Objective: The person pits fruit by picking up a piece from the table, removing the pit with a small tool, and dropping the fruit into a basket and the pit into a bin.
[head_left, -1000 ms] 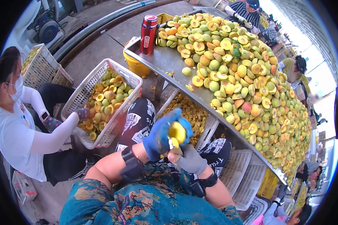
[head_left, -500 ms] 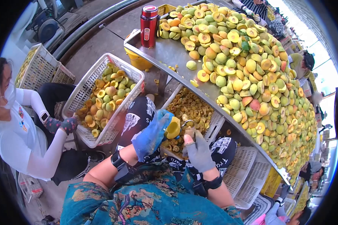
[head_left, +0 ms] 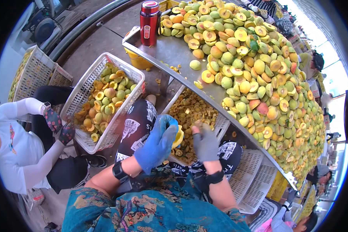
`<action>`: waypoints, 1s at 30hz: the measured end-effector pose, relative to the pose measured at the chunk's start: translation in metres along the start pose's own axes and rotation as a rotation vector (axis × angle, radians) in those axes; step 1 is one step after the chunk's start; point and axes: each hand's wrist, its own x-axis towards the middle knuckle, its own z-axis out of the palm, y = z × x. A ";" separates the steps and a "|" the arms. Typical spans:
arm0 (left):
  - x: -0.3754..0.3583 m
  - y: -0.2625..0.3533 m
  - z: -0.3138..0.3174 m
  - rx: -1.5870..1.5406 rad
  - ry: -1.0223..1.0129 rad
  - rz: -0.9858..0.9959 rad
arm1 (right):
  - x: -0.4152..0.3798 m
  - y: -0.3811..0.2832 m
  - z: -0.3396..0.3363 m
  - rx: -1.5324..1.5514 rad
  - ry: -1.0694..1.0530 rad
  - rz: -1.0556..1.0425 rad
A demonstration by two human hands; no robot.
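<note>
The left hand grips a fruit half, best steadied over the crate, the right hand curled (its grip unclear).

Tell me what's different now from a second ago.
The hands have parted: the right hand has moved away to the right, while the left hand still holds a yellow fruit half. A co-worker's hand has drawn back from the fruit in the white crate. The red flask still stands on the metal table.

gloved hands apart, left fingers curled
</note>
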 end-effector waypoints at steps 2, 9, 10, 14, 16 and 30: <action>0.002 0.005 -0.009 0.014 -0.008 -0.009 | 0.014 0.014 -0.004 -0.034 0.131 -0.074; 0.024 0.039 -0.095 -0.578 0.315 -0.025 | 0.088 0.041 -0.063 -0.263 0.150 0.007; 0.026 0.035 -0.120 -0.531 0.363 0.007 | 0.102 0.059 -0.065 -0.343 0.144 0.028; 0.016 0.004 -0.213 -0.576 0.504 0.133 | 0.155 0.105 -0.055 -0.651 -0.020 -0.162; 0.021 -0.063 -0.285 0.014 0.641 0.256 | 0.168 0.093 -0.053 -0.777 -0.173 -0.095; 0.028 0.003 -0.172 -0.137 0.431 0.214 | 0.062 0.029 -0.066 0.732 -0.111 0.236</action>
